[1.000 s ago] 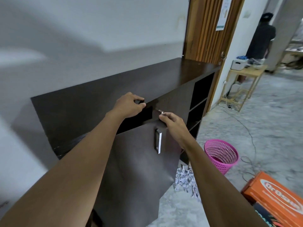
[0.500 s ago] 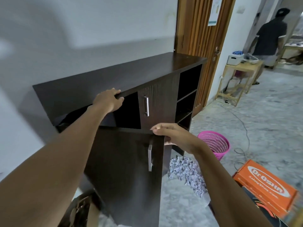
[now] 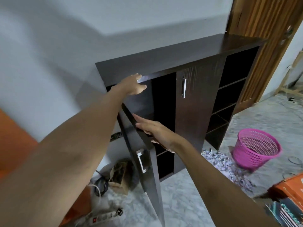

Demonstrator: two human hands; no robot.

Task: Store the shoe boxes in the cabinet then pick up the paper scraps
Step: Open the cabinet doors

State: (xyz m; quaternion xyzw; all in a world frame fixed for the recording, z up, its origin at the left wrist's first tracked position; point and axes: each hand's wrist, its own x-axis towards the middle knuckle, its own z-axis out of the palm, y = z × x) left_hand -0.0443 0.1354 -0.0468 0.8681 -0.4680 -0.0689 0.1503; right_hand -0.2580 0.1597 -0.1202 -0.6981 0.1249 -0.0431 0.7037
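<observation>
A dark brown cabinet stands against the white wall. Its left door hangs swung out toward me, showing a dark inside with shelves. My left hand rests with fingers spread at the front edge of the cabinet top. My right hand lies flat, fingers straight, on the top edge of the open door. The right door is closed. A pile of paper scraps lies on the floor by the cabinet. An orange shoe box sits at the lower right, above a darker box.
A pink mesh basket stands on the floor right of the scraps. A brown bag, cables and a white power strip lie left of the open door. A wooden room door is behind the cabinet. Open shelves fill its right side.
The left door has swung further open. My left hand let go of the cabinet's top edge and opened. My view moved left and down; the person in the background is out of frame.
</observation>
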